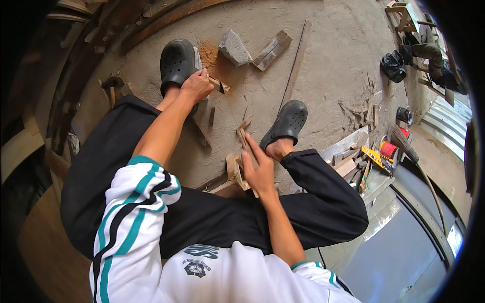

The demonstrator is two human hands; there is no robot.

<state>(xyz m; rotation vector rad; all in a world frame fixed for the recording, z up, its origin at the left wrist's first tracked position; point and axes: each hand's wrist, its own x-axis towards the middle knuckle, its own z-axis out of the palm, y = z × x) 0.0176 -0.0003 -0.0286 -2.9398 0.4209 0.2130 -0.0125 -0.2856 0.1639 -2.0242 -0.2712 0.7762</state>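
Note:
My left hand (198, 87) is closed beside my left shoe (178, 63), low over the floor. What its fingers grip is too small to make out. A short wood piece (219, 84) sticks out just right of the knuckles, and a grey block (197, 58) stands past the fingertips, by the shoe. My right hand (259, 171) is between my legs, its thumb and fingers around a narrow wood strip (243, 137) that points away from me. Close to its wrist, several wood offcuts (233, 169) lie in a heap.
Orange sawdust (208, 53), a rough stone (235, 48), a wood block (272, 50) and a long batten (297, 65) lie ahead. A hammer (112, 87) is at left. To the right are a yellow handsaw (373, 157), cans (389, 150) and a brush (404, 143). Another person sits far right.

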